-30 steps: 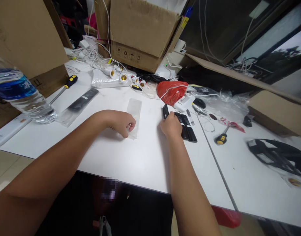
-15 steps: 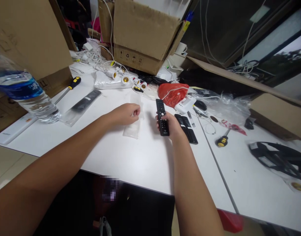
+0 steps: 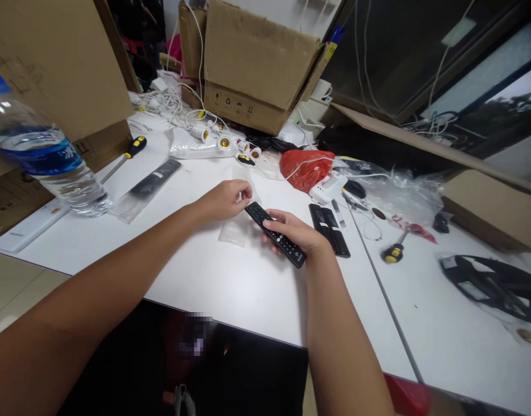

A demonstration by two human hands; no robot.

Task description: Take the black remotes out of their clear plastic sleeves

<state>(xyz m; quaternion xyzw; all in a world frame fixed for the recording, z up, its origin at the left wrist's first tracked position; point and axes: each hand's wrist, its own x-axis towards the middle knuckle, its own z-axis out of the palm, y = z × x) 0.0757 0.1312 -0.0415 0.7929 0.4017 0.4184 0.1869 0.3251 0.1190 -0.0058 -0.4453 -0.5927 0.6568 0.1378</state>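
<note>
My right hand [image 3: 291, 228] is wrapped round a black remote control [image 3: 282, 241], its thumb on the button side. The remote is tilted, its far end pointing up and left toward my left hand [image 3: 230, 198]. My left hand has its fingers curled in a pinch at a clear plastic sleeve [image 3: 233, 234], which lies partly beneath it on the white table. The remote's far end is close to the left fingertips; whether it touches the sleeve I cannot tell. Right of my right hand, black remotes [image 3: 329, 228] lie side by side, face down.
A water bottle [image 3: 52, 156] leans at the left, near a screwdriver [image 3: 124, 157] and a bagged remote [image 3: 155, 179]. Behind are a cardboard box [image 3: 260, 63], tangled white cables [image 3: 161, 104], lamp sockets [image 3: 224, 143] and a red bag [image 3: 306, 169]. Another screwdriver [image 3: 394, 252] lies right.
My right hand has turned the remote from nearly upright in view to a slant, bringing its far end left to my left hand. The left fingers have loosened slightly from a fist into a pinch.
</note>
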